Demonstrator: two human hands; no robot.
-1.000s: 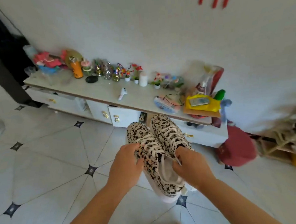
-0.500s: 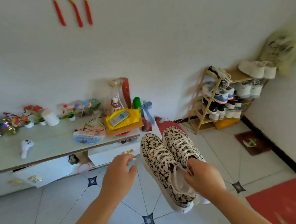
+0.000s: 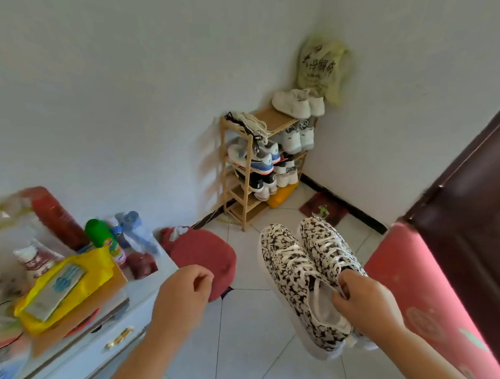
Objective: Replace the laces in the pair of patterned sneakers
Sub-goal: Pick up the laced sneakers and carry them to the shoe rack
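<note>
The pair of black-and-white patterned sneakers [image 3: 305, 274] with white laces hangs in the air, toes pointing away, side by side. My right hand [image 3: 366, 302] grips both shoes together at their inner collars, fingers tucked inside the openings. My left hand [image 3: 182, 294] floats to the left of the shoes, apart from them, with fingers loosely curled and nothing in it.
A white cabinet [image 3: 85, 351] cluttered with bottles and a yellow pack stands at the left. A red cushion [image 3: 206, 260] lies on the tiled floor. A wooden shoe rack [image 3: 243, 195] fills the far corner. A dark door [image 3: 482, 232] and pink panel [image 3: 421, 292] stand at the right.
My left hand let go of the sneakers and moved left; my right hand alone carries the pair. The view swung right, bringing the shoe rack and door into sight.
</note>
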